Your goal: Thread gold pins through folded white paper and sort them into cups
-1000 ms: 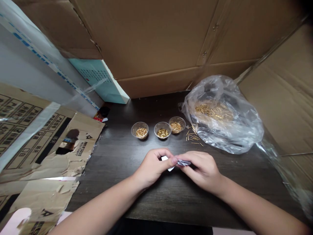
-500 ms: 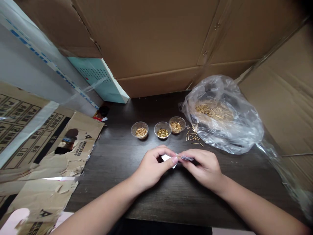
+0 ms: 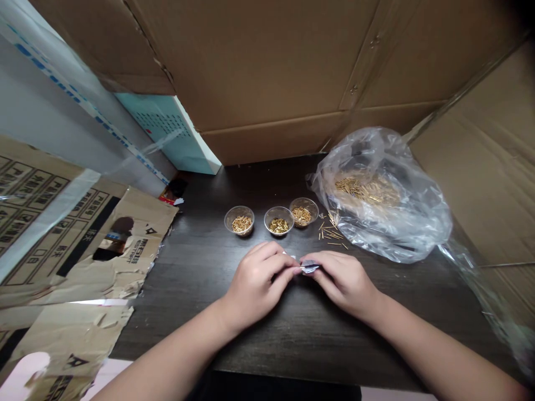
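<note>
My left hand (image 3: 259, 278) is closed, thumb and fingertips pinched on the end of a thin gold-coloured pin. A scrap of white paper (image 3: 290, 254) shows just behind its fingertips. Facing it, my right hand (image 3: 345, 278) pinches a small folded piece, grey and white like paper (image 3: 310, 267), around or against the other end of the pin; the fingers partly hide the contact. Beyond the hands stand three clear plastic cups: a left cup (image 3: 239, 209), a middle cup (image 3: 278, 211) and a right cup (image 3: 304, 202), each with small gold-coloured pins inside.
A clear plastic bag (image 3: 397, 234) of gold pins lies at the right, with loose pins (image 3: 332, 231) beside it on the dark table (image 3: 188, 267). Cardboard walls (image 3: 271, 67) stand behind and right. Torn cardboard (image 3: 134, 245) and a pale blue box (image 3: 167, 133) are left.
My left hand has turned so that its back faces up more, and less of the white paper shows. The fingertips have drawn slightly apart, exposing more of the grey-white piece.
</note>
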A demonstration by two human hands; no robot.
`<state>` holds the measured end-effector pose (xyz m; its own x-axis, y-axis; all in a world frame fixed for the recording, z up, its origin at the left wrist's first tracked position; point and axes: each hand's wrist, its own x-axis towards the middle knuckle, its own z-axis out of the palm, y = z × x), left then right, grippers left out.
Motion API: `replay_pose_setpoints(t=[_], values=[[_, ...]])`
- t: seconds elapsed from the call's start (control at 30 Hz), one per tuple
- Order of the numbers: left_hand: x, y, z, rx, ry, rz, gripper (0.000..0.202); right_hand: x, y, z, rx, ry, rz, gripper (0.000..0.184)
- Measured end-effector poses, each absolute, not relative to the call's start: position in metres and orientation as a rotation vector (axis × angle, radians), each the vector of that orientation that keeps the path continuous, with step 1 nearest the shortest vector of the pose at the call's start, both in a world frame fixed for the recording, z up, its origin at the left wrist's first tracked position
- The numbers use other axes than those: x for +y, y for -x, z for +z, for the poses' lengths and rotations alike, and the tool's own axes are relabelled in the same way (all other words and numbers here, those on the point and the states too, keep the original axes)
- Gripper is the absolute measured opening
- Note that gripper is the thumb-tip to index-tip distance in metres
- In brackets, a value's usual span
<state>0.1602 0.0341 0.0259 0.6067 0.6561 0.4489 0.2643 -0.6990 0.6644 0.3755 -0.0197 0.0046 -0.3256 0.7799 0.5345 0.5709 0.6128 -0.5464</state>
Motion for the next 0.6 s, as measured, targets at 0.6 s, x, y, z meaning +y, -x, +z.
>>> replay_pose_setpoints(t=[0.6], values=[[0.0434, -0.1576, 0.0213, 0.622, -2.852, 0.857, 0.011, -0.0187, -0.3765, 0.0038, -2.067, 1.063, 0.450, 0.011]])
